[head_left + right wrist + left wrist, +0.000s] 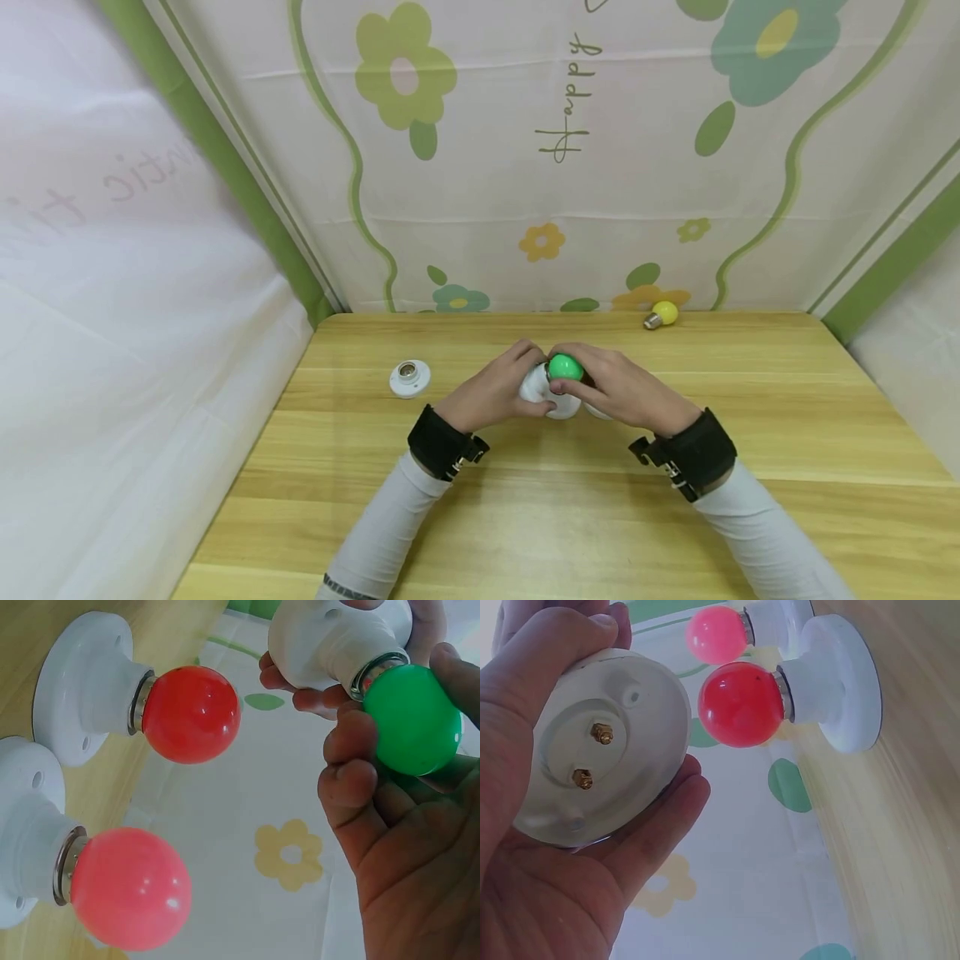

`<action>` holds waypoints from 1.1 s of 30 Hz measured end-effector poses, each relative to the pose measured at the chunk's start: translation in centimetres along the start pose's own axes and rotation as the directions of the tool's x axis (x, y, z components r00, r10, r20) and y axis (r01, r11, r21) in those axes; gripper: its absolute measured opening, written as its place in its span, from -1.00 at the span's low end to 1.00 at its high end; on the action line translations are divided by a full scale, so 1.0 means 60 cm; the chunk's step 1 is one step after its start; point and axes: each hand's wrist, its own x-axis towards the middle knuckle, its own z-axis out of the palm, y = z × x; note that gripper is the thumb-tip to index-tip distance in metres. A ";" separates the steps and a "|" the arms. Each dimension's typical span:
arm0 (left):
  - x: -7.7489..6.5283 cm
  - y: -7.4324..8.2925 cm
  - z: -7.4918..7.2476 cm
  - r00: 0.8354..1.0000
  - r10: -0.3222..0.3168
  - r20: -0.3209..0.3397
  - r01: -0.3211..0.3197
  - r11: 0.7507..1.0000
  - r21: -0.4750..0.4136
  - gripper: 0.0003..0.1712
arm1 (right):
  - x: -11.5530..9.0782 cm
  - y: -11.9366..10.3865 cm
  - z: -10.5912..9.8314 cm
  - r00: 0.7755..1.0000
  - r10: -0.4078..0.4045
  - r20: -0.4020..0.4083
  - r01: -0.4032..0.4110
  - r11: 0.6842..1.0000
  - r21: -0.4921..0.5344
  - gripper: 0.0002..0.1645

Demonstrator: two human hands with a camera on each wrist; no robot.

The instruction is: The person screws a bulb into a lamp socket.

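My left hand (491,390) grips a white lamp holder (649,761) by its round base, whose underside shows two brass screws in the left wrist view. A green bulb (412,720) is pinched between the fingers and thumb of my right hand (628,393). Its metal cap sits in the mouth of the held lamp holder; how deep it is threaded I cannot tell. Below the hands, a red bulb (193,714) and a pink bulb (131,889) each stand in their own white holder on the table, mostly hidden in the head view.
To the left on the wooden table (525,517) lies a white lamp holder (420,387) with no bulb in its socket. A yellow bulb (666,312) lies at the back edge, right of the hands. Behind the table hangs a flowered curtain (480,183).
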 end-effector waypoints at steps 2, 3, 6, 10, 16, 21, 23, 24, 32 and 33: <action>0.000 -0.001 0.001 1.000 0.004 -0.001 -0.004 1.000 0.003 -0.45 | 0.000 0.000 0.000 1.000 0.012 0.005 -0.012 1.000 0.001 -0.63; 0.000 -0.001 0.002 1.000 0.005 -0.001 -0.005 1.000 0.004 -0.44 | 0.000 0.000 0.001 1.000 0.015 0.006 -0.015 1.000 0.000 -0.64; 0.000 0.000 0.002 1.000 0.002 0.003 -0.002 1.000 0.005 -0.43 | 0.000 0.001 0.001 1.000 0.024 0.008 -0.024 1.000 -0.003 -0.65; 0.001 0.002 0.002 1.000 0.003 0.004 -0.003 1.000 0.020 -0.41 | 0.000 0.001 0.001 1.000 0.027 0.005 -0.027 1.000 -0.005 -0.65; 0.002 0.003 0.004 1.000 0.008 -0.002 -0.007 0.999 0.039 -0.39 | 0.000 0.000 0.000 0.999 0.041 0.005 -0.041 0.999 -0.020 -0.66; 0.002 0.002 0.007 1.000 0.009 -0.008 -0.008 0.998 0.063 -0.36 | -0.001 0.000 -0.001 0.999 0.042 0.005 -0.042 0.999 -0.031 -0.66; 0.003 0.003 0.009 1.000 0.011 -0.010 -0.010 0.997 0.075 -0.35 | -0.001 0.000 -0.002 0.999 0.044 0.005 -0.044 0.998 -0.034 -0.66; 0.003 0.003 0.009 1.000 0.011 -0.011 -0.010 0.997 0.081 -0.34 | -0.001 0.000 -0.003 0.999 0.046 0.006 -0.046 0.998 -0.036 -0.66; 0.005 0.005 0.010 1.000 -0.016 -0.002 0.016 0.996 0.093 -0.32 | -0.002 0.002 -0.004 0.996 0.084 0.019 -0.083 0.996 -0.037 -0.65; 0.006 0.005 0.010 1.000 -0.020 -0.004 0.021 0.996 0.091 -0.32 | -0.001 0.003 -0.003 0.996 0.086 0.018 -0.085 0.996 -0.036 -0.65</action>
